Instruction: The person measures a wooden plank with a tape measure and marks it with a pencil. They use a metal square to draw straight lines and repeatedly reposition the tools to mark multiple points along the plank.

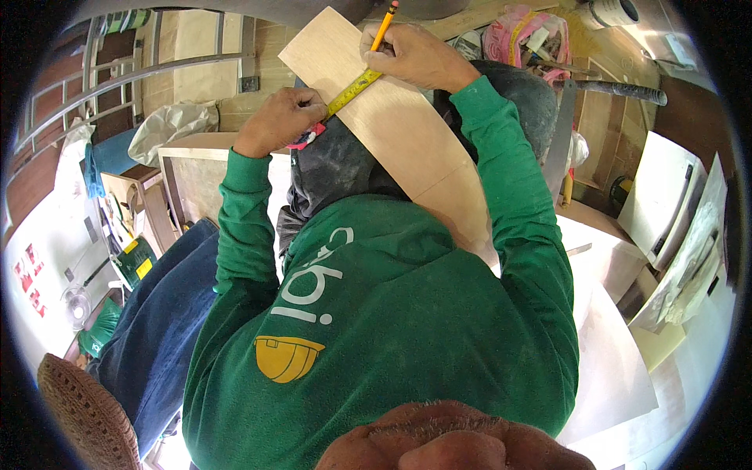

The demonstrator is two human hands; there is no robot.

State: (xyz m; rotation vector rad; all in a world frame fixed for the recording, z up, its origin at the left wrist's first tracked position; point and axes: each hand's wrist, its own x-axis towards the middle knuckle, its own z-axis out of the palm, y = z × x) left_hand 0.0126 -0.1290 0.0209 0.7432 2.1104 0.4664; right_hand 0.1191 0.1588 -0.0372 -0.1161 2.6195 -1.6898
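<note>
A pale wooden board (407, 141), marked by a faint line across it, lies slanting over my dark-clad legs (329, 172). A yellow tape measure blade (345, 96) stretches across its upper part. My left hand (283, 119) is closed on the red tape measure case (303, 139) at the board's left edge, partly covering it. My right hand (411, 59), near the board's upper right edge, grips a yellow pencil (384, 27) held upright, with fingers at the far end of the blade.
Metal ladder-like frames (117, 74) stand upper left. A pink bag of items (521, 39) and a dark rod (627, 92) are upper right. Wooden boxes (188, 188) and blue cloth (164, 305) are at left, white panels (654, 204) at right.
</note>
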